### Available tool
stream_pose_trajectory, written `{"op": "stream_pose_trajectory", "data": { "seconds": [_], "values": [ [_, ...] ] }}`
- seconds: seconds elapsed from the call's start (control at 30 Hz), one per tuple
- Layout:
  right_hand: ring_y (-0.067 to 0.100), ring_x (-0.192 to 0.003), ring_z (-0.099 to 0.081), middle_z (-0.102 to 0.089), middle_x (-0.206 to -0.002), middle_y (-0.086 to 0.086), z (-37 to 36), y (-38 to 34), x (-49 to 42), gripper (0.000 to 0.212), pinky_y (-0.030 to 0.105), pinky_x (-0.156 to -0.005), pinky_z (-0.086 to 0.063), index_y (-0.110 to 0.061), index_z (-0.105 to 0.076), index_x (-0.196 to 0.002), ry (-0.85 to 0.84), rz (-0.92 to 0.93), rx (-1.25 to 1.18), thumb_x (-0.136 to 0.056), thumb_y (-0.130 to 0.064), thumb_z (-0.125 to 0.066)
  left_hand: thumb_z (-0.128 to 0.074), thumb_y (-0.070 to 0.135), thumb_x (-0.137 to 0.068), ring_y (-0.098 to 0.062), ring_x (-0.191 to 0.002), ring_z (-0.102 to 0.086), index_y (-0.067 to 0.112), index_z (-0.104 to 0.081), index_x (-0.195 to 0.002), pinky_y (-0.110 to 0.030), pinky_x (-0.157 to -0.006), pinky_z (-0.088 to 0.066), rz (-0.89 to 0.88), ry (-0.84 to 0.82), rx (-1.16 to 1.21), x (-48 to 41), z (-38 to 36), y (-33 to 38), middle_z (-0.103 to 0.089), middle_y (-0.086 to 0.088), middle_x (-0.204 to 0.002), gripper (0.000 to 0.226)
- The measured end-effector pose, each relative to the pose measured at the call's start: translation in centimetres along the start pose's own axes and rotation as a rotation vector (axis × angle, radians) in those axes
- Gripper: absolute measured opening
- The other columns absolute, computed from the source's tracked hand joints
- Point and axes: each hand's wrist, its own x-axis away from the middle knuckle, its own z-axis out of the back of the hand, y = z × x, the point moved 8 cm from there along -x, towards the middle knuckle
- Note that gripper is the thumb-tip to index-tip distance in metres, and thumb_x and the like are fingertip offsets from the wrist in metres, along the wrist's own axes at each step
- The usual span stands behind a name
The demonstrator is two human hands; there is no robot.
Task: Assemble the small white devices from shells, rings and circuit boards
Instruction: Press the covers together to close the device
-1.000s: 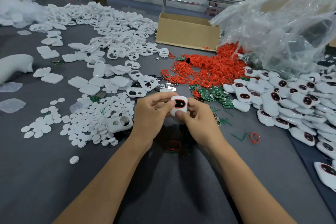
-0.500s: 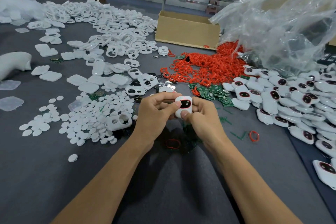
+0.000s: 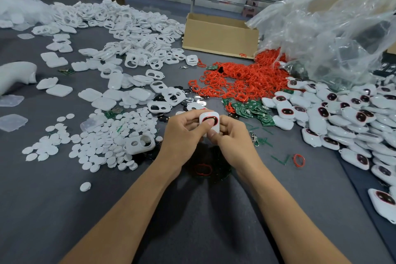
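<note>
Evidently the closing step of one unit was in hand — both hands hovered just above the grey surface [image 3: 64, 210] with a single white device [image 3: 209, 119] pinched between them. The left hand [image 3: 184, 135] gripped it from the left, thumb pressed over the dark, red-rimmed window on its front. The right hand [image 3: 233, 141] gripped it from the right and below, fingers [image 3: 224, 127] curled behind the shell and thumb against the lower edge. Red showed around the window, so I judged the ring, and probably the board, to be inside and the shell halves under a squeeze. Whether the seam had fully closed could not be told, since the fingers hid it.

The next move, as I judged it, called for an even press along the edges until the halves seated, then setting the unit on the heap of finished devices [image 3: 342, 111] to the right. After that, a fresh unit would need one of the front shells [image 3: 132, 34] piled at the left, one of the red rings [image 3: 240, 79] and one of the green circuit boards [image 3: 250, 109] — both heaps lay just beyond the hands. A loose red ring [image 3: 203, 170] lay on the surface directly beneath them.
</note>
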Motion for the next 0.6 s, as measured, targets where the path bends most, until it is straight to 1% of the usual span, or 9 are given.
{"op": "stream_pose_trajectory", "data": {
  "seconds": [0.1,0.2,0.27,0.33,0.43,0.47,0.5,0.53,0.6],
  "values": [
    [0.027,-0.075,-0.060,-0.071,-0.086,0.022,0.4,0.2,0.0,0.019,0.050,-0.073,-0.049,-0.008,-0.069,-0.093,0.021,-0.025,-0.006,-0.085,0.003,-0.056,-0.071,0.007,-0.086,-0.009,-0.076,-0.069,0.017,-0.072,-0.107,-0.021,-0.067,-0.057,0.016,0.001,-0.018,0.0,-0.1,-0.2,-0.076,0.003,-0.088,0.024],
    [0.037,-0.077,-0.063,-0.069,-0.088,0.026,0.7,0.4,0.0,0.021,0.048,-0.071,-0.049,-0.008,-0.069,-0.090,0.036,-0.025,0.004,-0.082,0.005,-0.056,-0.071,0.007,-0.085,-0.010,-0.074,-0.068,0.023,-0.073,-0.100,-0.019,-0.065,-0.056,0.004,-0.011,-0.016,0.2,-0.3,0.0,-0.076,-0.001,-0.090,0.022],
    [0.045,-0.085,-0.065,-0.070,-0.086,0.025,0.8,0.4,-0.1,0.022,0.054,-0.076,-0.051,-0.007,-0.069,-0.090,0.051,-0.023,0.015,-0.081,0.007,-0.055,-0.072,0.007,-0.085,-0.011,-0.073,-0.068,0.022,-0.073,-0.100,-0.018,-0.064,-0.055,-0.006,-0.008,-0.017,0.3,-0.3,0.1,-0.076,-0.004,-0.091,0.022],
    [0.039,-0.081,-0.067,-0.072,-0.082,0.020,0.8,0.3,0.0,0.022,0.052,-0.076,-0.052,-0.006,-0.069,-0.090,0.058,-0.002,0.030,-0.081,0.008,-0.056,-0.071,0.007,-0.085,-0.012,-0.074,-0.069,0.020,-0.074,-0.102,-0.018,-0.063,-0.055,-0.013,0.000,-0.034,0.3,-0.2,0.1,-0.076,-0.004,-0.091,0.021],
    [0.018,-0.072,-0.068,-0.073,-0.080,0.008,0.3,-0.6,0.2,0.022,0.033,-0.065,-0.054,-0.008,-0.069,-0.098,0.039,0.073,0.019,-0.085,0.006,-0.058,-0.068,0.006,-0.088,-0.019,-0.082,-0.072,0.018,-0.074,-0.101,-0.029,-0.069,-0.059,-0.007,0.020,-0.009,0.3,0.0,0.1,-0.076,-0.006,-0.090,0.019],
    [0.017,-0.074,-0.068,-0.073,-0.082,0.007,0.1,-0.9,0.2,0.022,0.029,-0.067,-0.053,-0.008,-0.067,-0.102,0.024,0.097,0.005,-0.086,0.005,-0.059,-0.066,0.006,-0.089,-0.022,-0.083,-0.073,0.015,-0.074,-0.101,-0.033,-0.070,-0.060,-0.002,0.037,0.012,0.3,0.1,0.2,-0.076,-0.009,-0.090,0.017],
    [0.020,-0.073,-0.066,-0.071,-0.082,0.007,-0.1,-1.1,0.2,0.024,0.029,-0.069,-0.053,-0.008,-0.065,-0.106,0.014,0.115,-0.007,-0.087,0.005,-0.060,-0.065,0.007,-0.090,-0.024,-0.082,-0.073,0.011,-0.073,-0.102,-0.034,-0.068,-0.060,0.009,0.062,0.044,0.2,0.4,0.2,-0.076,-0.011,-0.090,0.015],
    [0.023,-0.068,-0.062,-0.069,-0.077,0.006,-0.2,-1.2,0.2,0.026,0.031,-0.067,-0.050,-0.010,-0.062,-0.109,0.011,0.126,-0.020,-0.086,0.004,-0.062,-0.064,0.008,-0.091,-0.024,-0.079,-0.073,0.008,-0.072,-0.101,-0.032,-0.064,-0.060,0.034,0.093,0.095,0.1,0.7,0.1,-0.075,-0.012,-0.089,0.013],
    [0.013,-0.057,-0.048,-0.058,-0.064,-0.004,0.1,-1.4,0.1,0.037,0.023,-0.057,-0.041,-0.017,-0.054,-0.112,0.024,0.148,-0.055,-0.083,0.002,-0.067,-0.063,0.010,-0.092,-0.019,-0.070,-0.072,0.004,-0.069,-0.099,-0.024,-0.057,-0.056,0.118,0.134,0.241,-0.1,1.0,-0.4,-0.074,-0.014,-0.085,0.011]
  ]
}}
